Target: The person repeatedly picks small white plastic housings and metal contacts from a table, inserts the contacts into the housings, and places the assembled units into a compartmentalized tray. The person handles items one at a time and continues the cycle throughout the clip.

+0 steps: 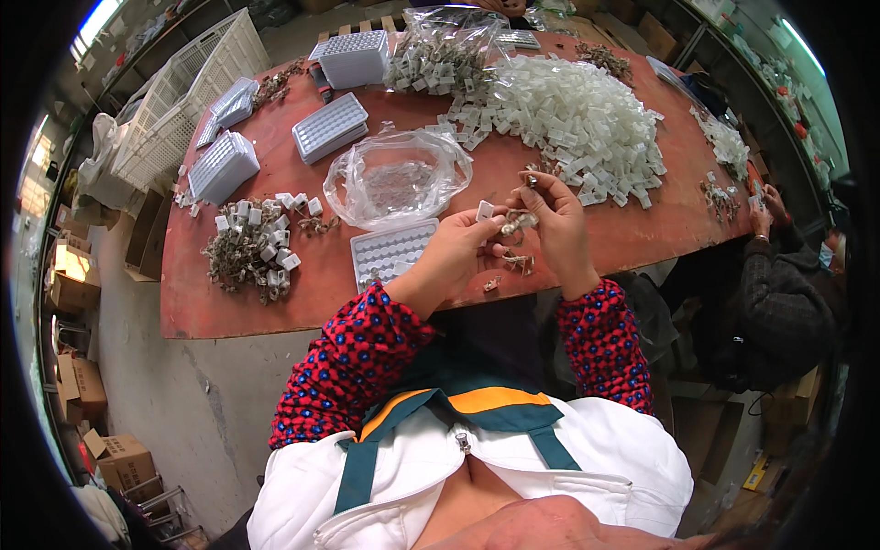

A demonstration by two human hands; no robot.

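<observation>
My left hand point(449, 252) is closed, pinching a small white plastic tag point(486, 211) between thumb and finger. Close beside it, my right hand point(561, 225) has thumb and forefinger pressed together on a small dark metallic piece point(531, 181). Between the hands hang small shiny bits point(520, 222), too small to name. Below them, a few brownish pieces point(519, 264) lie at the table's near edge. A white tray with rows of hollows point(396, 247) sits partly behind my left hand and wrist.
On the red table point(312, 257) stand a large heap of white tags point(577, 115), a pile of tagged brownish pieces point(252, 243), an opened clear plastic bag point(399, 179) and stacked white trays point(330, 126). Another person's hands point(763, 218) work at the right edge. White crates point(188, 101) stand at left.
</observation>
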